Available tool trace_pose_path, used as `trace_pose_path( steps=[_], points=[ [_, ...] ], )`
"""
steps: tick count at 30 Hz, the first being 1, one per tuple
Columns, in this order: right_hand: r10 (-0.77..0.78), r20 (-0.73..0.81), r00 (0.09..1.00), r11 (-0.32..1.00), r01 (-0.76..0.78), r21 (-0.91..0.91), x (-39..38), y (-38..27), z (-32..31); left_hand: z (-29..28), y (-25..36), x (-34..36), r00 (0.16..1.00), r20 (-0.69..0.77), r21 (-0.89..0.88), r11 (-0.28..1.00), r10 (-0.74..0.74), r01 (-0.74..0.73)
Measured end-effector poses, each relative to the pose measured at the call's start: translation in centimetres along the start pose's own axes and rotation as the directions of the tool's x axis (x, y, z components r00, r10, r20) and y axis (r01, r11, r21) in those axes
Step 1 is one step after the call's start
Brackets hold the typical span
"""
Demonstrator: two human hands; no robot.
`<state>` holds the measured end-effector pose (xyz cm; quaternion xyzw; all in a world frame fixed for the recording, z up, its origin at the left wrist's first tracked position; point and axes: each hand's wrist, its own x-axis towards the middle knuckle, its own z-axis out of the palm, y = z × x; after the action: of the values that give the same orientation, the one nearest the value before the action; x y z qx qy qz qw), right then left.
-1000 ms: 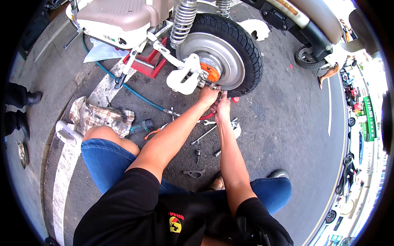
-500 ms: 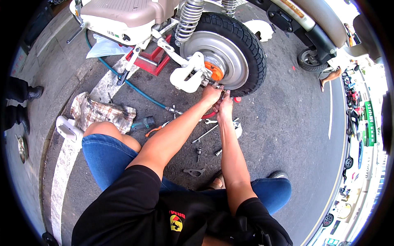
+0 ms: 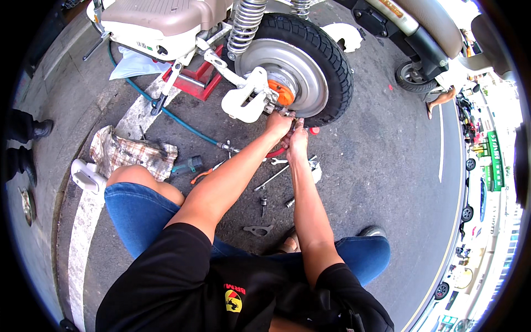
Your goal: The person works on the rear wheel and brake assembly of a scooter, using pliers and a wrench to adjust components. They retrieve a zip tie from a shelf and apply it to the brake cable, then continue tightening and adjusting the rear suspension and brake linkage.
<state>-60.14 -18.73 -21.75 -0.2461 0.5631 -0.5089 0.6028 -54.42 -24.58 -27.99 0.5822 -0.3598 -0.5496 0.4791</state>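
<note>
Evidently we were at close two-handed work by the hub of the raised-looking wheel (image 3: 303, 71), whose tyre reached down just beside our fingers. We had the left hand (image 3: 278, 123) up against the metal fittings below the orange hub piece (image 3: 283, 92), near the white bracket (image 3: 256, 83), with its fingers curled in. Our right hand (image 3: 297, 141) stood upright just beside it, fingers bent and thumb up. Something small and metallic showed at the fingertips, but we could not tell what it was, which hand had hold of it, or how tightly the fingers were closed.

We judged the step in hand to be handling a small part or fitting at the axle end. A next move there called for one hand to steady the piece while the other lined it up or turned it, with the fingers clear of the tyre. The red hose (image 3: 275, 152) curved in close below our hands, so we needed to mind it. Should a tool be wanted, we had the open-ended wrench (image 3: 279, 161) and the long bar (image 3: 272, 178) on the asphalt within easy reach.
</note>
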Motion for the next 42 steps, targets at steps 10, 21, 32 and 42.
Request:
trace_pose_path(
  steps=[10,21,32,42],
  points=[
    [-0.011,0.005,1.000,1.000,0.011,-0.006,0.1,0.1,-0.1,-0.5,0.8,-0.6,0.999,0.020,0.033,0.999,0.038,-0.039],
    [-0.001,-0.009,1.000,1.000,0.000,-0.020,0.0,-0.1,-0.2,-0.3,1.6,-1.4,1.000,0.000,0.035,0.999,0.013,-0.013],
    [-0.004,0.003,1.000,1.000,0.004,-0.023,-0.1,0.0,0.3,-0.6,0.7,-0.5,1.000,0.000,0.034,0.999,0.006,-0.006],
    [-0.008,-0.022,1.000,1.000,0.008,-0.005,-0.2,-0.1,0.4,-0.4,0.3,-0.2,1.000,0.014,0.025,1.000,0.006,-0.006]
  ],
)
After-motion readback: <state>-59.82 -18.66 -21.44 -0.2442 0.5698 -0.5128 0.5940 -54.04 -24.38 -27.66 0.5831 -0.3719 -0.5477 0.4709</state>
